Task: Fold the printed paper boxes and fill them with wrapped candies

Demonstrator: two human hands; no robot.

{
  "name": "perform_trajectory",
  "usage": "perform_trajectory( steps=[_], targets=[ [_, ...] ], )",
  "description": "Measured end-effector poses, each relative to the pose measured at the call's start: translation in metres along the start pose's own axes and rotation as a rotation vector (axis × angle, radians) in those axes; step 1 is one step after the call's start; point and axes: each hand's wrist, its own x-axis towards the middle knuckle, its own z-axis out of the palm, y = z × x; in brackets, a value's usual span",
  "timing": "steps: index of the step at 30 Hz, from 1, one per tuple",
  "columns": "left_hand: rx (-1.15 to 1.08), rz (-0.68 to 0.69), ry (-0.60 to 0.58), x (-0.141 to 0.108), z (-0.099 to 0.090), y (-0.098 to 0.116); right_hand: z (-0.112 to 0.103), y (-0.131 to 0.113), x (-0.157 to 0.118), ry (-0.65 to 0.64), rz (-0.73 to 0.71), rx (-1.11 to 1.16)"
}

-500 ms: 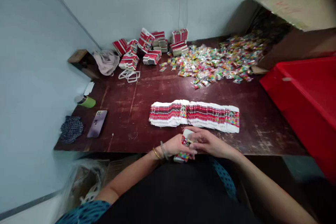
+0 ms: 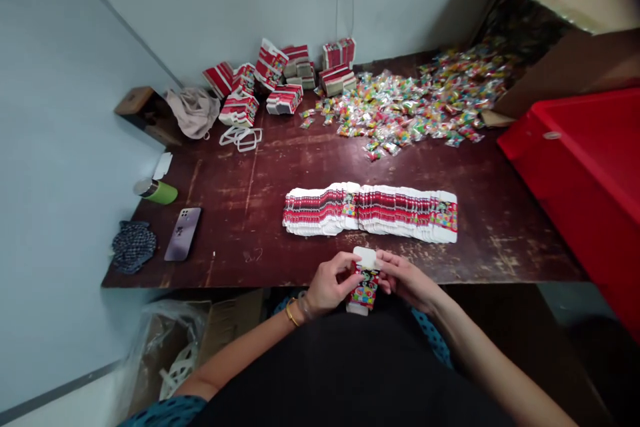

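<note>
A small printed carton [image 2: 364, 290], red with colourful pictures and white end flaps, is held upright between my two hands near the table's front edge. My left hand [image 2: 330, 283] grips its left side, thumb across the front. At the right side, the fingers of my right hand [image 2: 403, 277] pinch its edge near the top flap. Just beyond my hands, a long row of overlapping flat cartons [image 2: 320, 212] lies across the table, their printed faces showing at the middle and right end.
Small clear packets of colourful pieces [image 2: 395, 113] are heaped at the back, beside a cardboard box [image 2: 560, 73]. A red bin [image 2: 590, 147] stands right. Bundled cartons [image 2: 285, 100] line the wall. A phone [image 2: 183, 233], a green-banded cup [image 2: 157, 191] and a dark cloth [image 2: 133, 247] lie left.
The carton has been turned so its printed front and white top flap show. My hands have moved apart to either side of it. The camera view has shifted slightly.
</note>
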Motion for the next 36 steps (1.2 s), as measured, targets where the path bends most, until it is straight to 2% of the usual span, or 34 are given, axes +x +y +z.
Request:
perform_trajectory(
  steps=[4, 8, 10, 13, 15, 18, 20, 25, 27, 30, 33, 36],
  targets=[
    [0.081, 0.004, -0.012, -0.006, -0.002, 0.001, -0.004, -0.007, -0.004, -0.071, 0.058, -0.066],
    [0.041, 0.002, -0.031, -0.008, 0.0, 0.009, -0.001, -0.013, 0.002, -0.124, 0.164, -0.122],
    [-0.088, -0.076, 0.029, -0.007, 0.003, 0.011, 0.001, -0.014, 0.008, -0.144, 0.224, -0.092],
    [-0.453, -0.283, 0.076, -0.003, 0.011, 0.01, 0.006, -0.016, 0.014, -0.172, 0.267, -0.099],
    [-0.693, -0.43, 0.051, 0.0, 0.015, 0.008, 0.01, -0.017, 0.015, -0.191, 0.196, -0.234],
    [-0.893, -0.554, -0.006, 0.003, 0.019, 0.008, 0.015, -0.017, 0.013, -0.172, -0.032, -0.526],
    [-0.937, -0.565, -0.067, 0.003, 0.019, 0.01, 0.016, -0.017, 0.014, -0.128, -0.14, -0.644],
    [-1.028, -0.51, -0.186, -0.001, 0.011, 0.009, 0.011, -0.014, 0.021, -0.114, -0.136, -0.745],
    [-1.0, -0.481, -0.18, -0.004, 0.007, 0.004, 0.01, -0.014, 0.019, -0.124, -0.258, -0.835],
    [-0.868, -0.503, -0.184, -0.008, 0.003, -0.004, 0.014, -0.013, 0.006, -0.226, -0.436, -1.002],
    [-0.788, -0.466, -0.211, -0.006, 0.001, -0.007, 0.02, -0.017, -0.005, -0.317, -0.479, -1.11],
    [-0.617, -0.322, -0.198, 0.002, -0.007, -0.002, 0.013, -0.038, 0.01, -0.374, -0.503, -1.154]
  ],
)
